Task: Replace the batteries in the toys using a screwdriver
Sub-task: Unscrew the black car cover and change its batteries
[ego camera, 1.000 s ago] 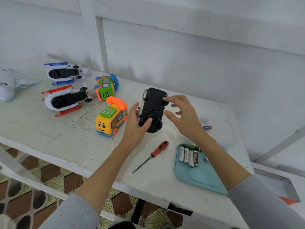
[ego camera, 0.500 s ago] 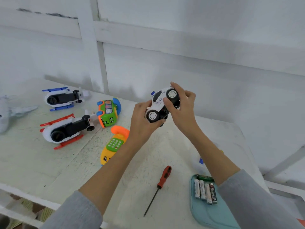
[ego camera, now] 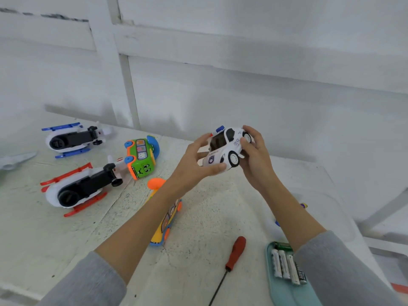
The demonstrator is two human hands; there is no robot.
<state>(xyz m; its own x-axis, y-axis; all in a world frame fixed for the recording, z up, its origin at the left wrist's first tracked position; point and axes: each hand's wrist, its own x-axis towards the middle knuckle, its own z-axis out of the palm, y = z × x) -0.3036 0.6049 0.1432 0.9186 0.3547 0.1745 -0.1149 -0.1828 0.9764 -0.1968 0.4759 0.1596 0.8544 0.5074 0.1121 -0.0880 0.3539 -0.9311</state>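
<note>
A white toy police car is held up above the white table, roof side towards me. My left hand grips its front and lower side, thumb under the bumper. My right hand grips its rear, fingers curled round the back wheel. A red-handled screwdriver lies on the table near the front. Several batteries lie in a teal tray at the front right.
Two toy helicopters lie on their sides at the left, one with blue skids, one with red skids. A green toy bus and a yellow toy phone bus sit mid-table. A wall stands close behind.
The car went from lying underside-up on the table to being lifted and turned over; now its white roof faces me, held higher in both hands.
</note>
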